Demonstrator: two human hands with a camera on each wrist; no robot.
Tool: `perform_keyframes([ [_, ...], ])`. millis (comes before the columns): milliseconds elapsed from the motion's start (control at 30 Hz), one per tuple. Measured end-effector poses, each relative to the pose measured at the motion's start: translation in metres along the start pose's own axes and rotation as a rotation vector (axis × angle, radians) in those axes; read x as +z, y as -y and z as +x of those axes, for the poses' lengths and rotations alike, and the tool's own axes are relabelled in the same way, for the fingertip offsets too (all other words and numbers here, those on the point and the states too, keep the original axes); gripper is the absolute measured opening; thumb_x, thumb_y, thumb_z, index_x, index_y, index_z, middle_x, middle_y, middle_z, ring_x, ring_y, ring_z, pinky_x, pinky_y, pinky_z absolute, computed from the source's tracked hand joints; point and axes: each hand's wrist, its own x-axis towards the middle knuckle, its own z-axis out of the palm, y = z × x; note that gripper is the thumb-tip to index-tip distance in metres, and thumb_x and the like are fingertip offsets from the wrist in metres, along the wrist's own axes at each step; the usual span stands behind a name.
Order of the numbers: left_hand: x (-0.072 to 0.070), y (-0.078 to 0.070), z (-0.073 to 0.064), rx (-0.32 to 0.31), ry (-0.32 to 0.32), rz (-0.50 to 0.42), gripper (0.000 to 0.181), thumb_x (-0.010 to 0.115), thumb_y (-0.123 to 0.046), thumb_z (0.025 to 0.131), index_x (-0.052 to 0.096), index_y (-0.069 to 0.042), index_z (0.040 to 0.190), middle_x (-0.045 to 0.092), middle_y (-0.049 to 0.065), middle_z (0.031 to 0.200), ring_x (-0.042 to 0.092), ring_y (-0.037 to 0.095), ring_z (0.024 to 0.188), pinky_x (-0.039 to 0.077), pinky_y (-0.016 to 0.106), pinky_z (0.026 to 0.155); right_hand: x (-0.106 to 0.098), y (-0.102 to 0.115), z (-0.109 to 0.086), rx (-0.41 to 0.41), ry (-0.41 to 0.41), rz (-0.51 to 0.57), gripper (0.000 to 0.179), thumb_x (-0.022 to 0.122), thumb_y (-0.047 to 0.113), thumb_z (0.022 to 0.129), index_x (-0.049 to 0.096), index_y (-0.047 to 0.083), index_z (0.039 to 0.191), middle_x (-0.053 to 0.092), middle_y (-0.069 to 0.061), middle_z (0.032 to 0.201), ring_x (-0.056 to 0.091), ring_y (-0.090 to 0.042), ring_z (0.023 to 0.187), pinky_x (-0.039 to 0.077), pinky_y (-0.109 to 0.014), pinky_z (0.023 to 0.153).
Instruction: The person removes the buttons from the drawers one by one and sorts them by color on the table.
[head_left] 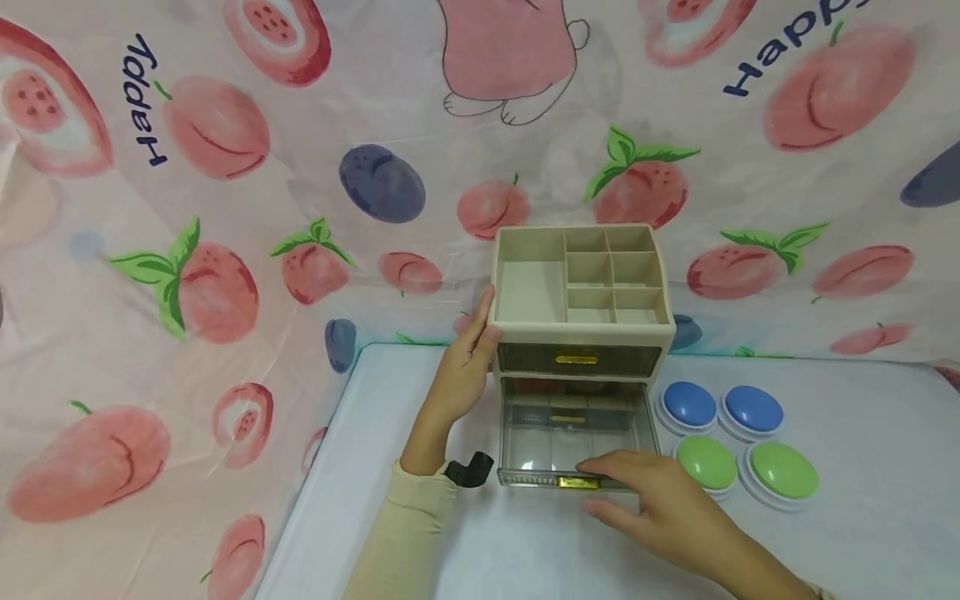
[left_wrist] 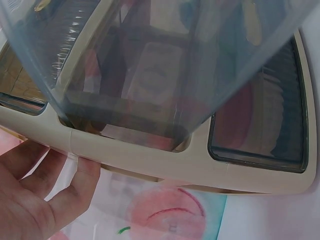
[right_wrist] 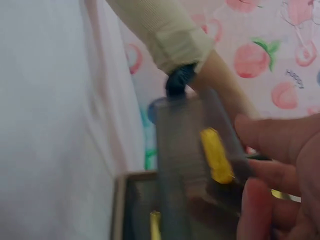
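A cream desktop organizer (head_left: 585, 333) stands against the back cloth, with divided compartments on top. One clear drawer (head_left: 528, 454) with a gold handle (head_left: 579, 482) is pulled out toward me; the drawer front above it (head_left: 525, 359) is in place. My left hand (head_left: 459, 379) rests on the organizer's left side, and its fingertips (left_wrist: 89, 167) touch the cream frame in the left wrist view. My right hand (head_left: 667, 508) is at the pulled-out drawer's front edge, its fingers extended over the rim beside the handle and the thumb lower in front. Blur hides the exact contact in the right wrist view.
Right of the organizer sit several round domes on white bases: two blue (head_left: 688, 404) and two green (head_left: 707, 462). A black piece (head_left: 470, 470) is at my left wrist. The white tabletop (head_left: 862, 433) meets a fruit-printed cloth (head_left: 420, 108) behind and at left.
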Motion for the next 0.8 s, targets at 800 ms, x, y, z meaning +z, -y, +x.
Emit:
perform_keyframes([
  [800, -0.002, 0.0, 0.0, 0.009, 0.001, -0.004, 0.058, 0.039, -0.052, 0.107, 0.02, -0.044, 0.161, 0.022, -0.013, 0.168, 0.026, 0.011, 0.153, 0.028, 0.046, 0.124, 0.022, 0.011, 0.012, 0.105, -0.19, -0.137, 0.006, 0.083, 0.031, 0.084, 0.082, 0.029, 0.09, 0.07, 0.021, 0.077, 0.057, 0.008, 0.067, 0.047, -0.018, 0.057],
])
